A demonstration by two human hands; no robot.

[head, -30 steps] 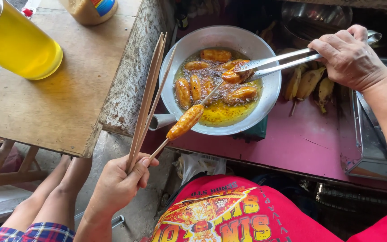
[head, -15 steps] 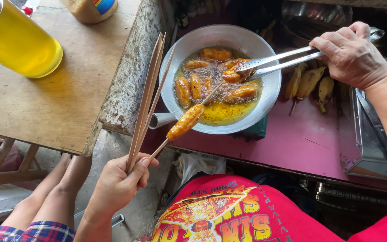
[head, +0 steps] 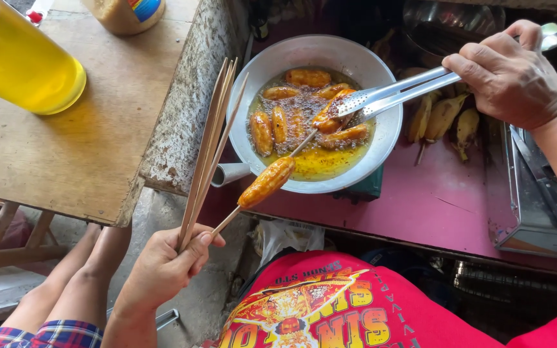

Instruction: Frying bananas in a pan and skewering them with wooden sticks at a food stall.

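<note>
Our left hand [head: 162,267] clenches a bundle of skewers [head: 209,145] together with one loaded skewer [head: 227,221], whose fried banana [head: 266,182] hangs just over the near rim of the pan [head: 291,55]. Its long axis runs from the fist up and to the right, tip resting among the bananas in oil. Our right hand [head: 510,77] grips tongs [head: 398,92], their tips closed on another banana [head: 330,116] at the pan's centre, just beside the skewer tip. Cooked bananas [head: 443,116] lie beyond the pan on the pink counter [head: 439,200]; a yellow jar [head: 17,61] stands on the wooden table [head: 78,161].
</note>
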